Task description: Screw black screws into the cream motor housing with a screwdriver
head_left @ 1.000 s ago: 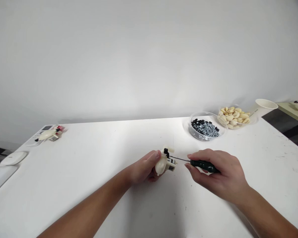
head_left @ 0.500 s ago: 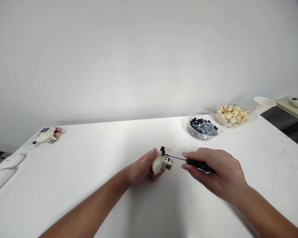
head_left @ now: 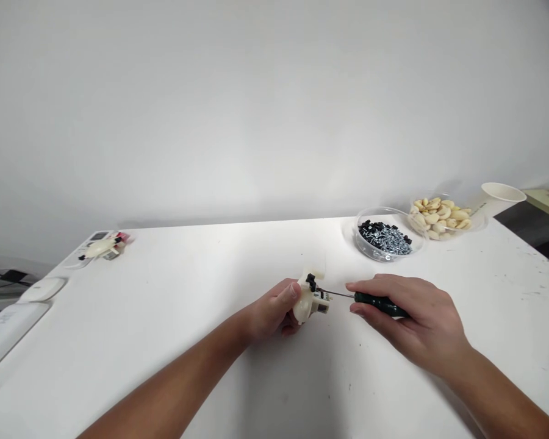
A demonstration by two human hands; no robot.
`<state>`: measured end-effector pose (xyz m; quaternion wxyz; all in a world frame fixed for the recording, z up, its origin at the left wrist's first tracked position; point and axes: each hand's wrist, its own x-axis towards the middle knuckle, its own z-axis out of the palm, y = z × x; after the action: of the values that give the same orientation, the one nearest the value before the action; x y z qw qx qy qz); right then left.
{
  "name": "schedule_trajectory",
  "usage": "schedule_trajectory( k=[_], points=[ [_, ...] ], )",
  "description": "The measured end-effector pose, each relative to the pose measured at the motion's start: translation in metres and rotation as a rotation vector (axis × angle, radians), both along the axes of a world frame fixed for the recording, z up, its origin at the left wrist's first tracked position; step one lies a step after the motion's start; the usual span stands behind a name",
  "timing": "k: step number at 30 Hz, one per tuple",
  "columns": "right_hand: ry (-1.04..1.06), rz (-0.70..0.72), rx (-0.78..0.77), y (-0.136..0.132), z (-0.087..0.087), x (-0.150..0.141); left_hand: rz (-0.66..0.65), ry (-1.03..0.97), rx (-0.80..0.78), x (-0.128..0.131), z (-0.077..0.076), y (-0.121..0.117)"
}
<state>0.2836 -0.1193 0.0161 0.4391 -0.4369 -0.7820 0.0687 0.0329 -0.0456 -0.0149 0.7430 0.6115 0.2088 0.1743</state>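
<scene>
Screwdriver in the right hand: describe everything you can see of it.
The screwdriver has a glossy dark green handle, apparently plastic, and a thin, straight, metal-looking shaft. The right hand grips the handle, partly covering it. The shaft points left and slightly up in the picture, above the white table. Its far end reaches the cream part in the left hand; exact contact is too small to tell.

Left hand (head_left: 277,310) and right hand (head_left: 423,320), both bare
Left forearm (head_left: 183,384) and right forearm (head_left: 498,396) are uncovered to the near edge of view, narrowing toward the hands; the fingers (head_left: 368,285) are slender, the left thumbnail (head_left: 293,290) short.
</scene>
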Motion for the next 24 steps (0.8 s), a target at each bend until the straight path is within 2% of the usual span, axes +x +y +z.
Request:
schedule_trajectory(
  k=[4, 8, 14, 17, 19, 24],
  points=[
    [0.022, 0.018, -0.022, 0.0001, -0.0015, 0.0015, 0.053, 0.027, 0.053, -0.0004, -0.002, -0.0028],
    [0.079, 0.062, -0.077, 0.0003, -0.0014, 0.0037, 0.033, 0.029, 0.112, -0.0005, -0.0021, -0.005],
    [0.206, 0.104, -0.38, 0.001, -0.0001, 0.0023, 0.041, 0.027, 0.153, -0.0006, -0.0023, -0.0067],
    [0.23, 0.072, -0.45, 0.0009, -0.0013, 0.0019, 0.051, 0.034, 0.135, -0.0012, -0.0027, -0.0065],
    [0.195, 0.042, -0.427, 0.0009, -0.0027, 0.0033, 0.041, 0.045, 0.136, -0.0014, -0.0027, -0.006],
    [0.048, 0.036, -0.257, 0.002, -0.0048, 0.0085, 0.044, 0.077, 0.134, -0.002, -0.0035, -0.0057]
  ],
)
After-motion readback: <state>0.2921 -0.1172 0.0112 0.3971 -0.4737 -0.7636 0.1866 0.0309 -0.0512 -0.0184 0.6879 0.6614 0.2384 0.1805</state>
